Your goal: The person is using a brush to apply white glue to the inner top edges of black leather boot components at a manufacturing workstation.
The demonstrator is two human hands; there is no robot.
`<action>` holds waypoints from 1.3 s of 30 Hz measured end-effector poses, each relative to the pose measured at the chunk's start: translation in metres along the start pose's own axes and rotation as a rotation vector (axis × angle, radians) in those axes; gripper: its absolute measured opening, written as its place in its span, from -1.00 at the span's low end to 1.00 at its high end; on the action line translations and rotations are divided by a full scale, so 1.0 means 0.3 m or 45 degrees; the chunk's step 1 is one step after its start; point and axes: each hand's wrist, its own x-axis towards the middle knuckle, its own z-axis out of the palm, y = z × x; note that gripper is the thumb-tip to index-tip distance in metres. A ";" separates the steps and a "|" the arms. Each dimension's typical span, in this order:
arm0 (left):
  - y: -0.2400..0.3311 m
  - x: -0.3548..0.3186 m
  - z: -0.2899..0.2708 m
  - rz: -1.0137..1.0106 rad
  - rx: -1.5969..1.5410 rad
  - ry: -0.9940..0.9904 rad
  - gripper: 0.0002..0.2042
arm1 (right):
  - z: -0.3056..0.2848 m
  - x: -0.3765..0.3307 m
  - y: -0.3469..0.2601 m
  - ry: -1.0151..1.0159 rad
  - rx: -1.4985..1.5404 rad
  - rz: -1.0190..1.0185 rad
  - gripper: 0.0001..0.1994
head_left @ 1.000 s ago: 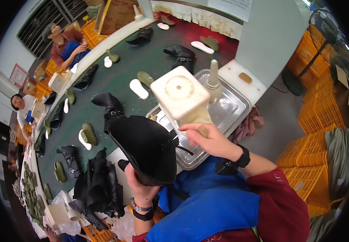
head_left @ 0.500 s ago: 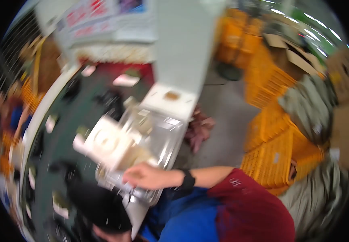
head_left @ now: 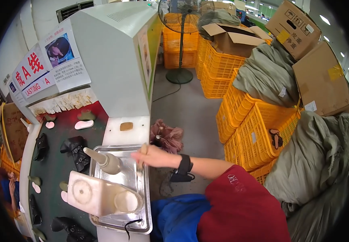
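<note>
My right hand point(head_left: 155, 156) reaches over the right rim of a shallow metal tray point(head_left: 141, 193), with a black band on its wrist. Its fingers are closed on a thin tan stick point(head_left: 142, 152), blurred, that looks like a brush handle. In the tray lie a white plastic jug point(head_left: 95, 197) on its side and a grey squeeze bottle point(head_left: 106, 161) with a cone nozzle. My left hand is out of view.
Black boots point(head_left: 75, 148) and pale insoles point(head_left: 84, 124) lie on the dark conveyor to the left. A big grey machine point(head_left: 114, 60) stands behind the tray. On the right are yellow crates point(head_left: 259, 133), grey sacks, cardboard boxes and a floor fan point(head_left: 179, 24). A pink cloth point(head_left: 168, 138) lies on the floor.
The view has swung right, away from the conveyor. The black boot and my left hand have left the picture. My right hand has shifted from the white jug to the tray's right rim.
</note>
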 end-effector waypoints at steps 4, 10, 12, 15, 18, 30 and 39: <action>-0.025 0.011 0.017 -0.038 -0.034 -0.173 -0.45 | -0.183 0.015 -0.041 0.389 0.135 -0.224 -0.71; -0.036 -0.043 0.035 -0.104 -0.063 -0.352 -0.43 | -0.275 0.027 -0.135 0.370 0.332 -0.182 -0.81; -0.016 -0.095 0.030 -0.123 -0.056 -0.356 -0.42 | -0.178 0.036 -0.124 0.194 0.389 -0.123 -0.77; 0.078 -0.269 -0.042 -0.163 0.018 -0.255 -0.41 | -0.045 0.006 -0.096 0.016 0.232 -0.034 -0.76; 0.225 -0.489 -0.134 -0.204 0.132 -0.087 -0.40 | 0.059 -0.046 -0.090 -0.127 0.175 0.046 -0.77; 0.286 -0.634 0.020 -0.306 0.094 -0.090 -0.36 | 0.317 -0.059 0.007 -0.446 -0.328 -0.475 -0.76; 0.226 -0.468 0.155 -0.344 -0.048 -0.351 -0.33 | 0.336 -0.057 0.010 -0.471 -0.475 -0.618 -0.71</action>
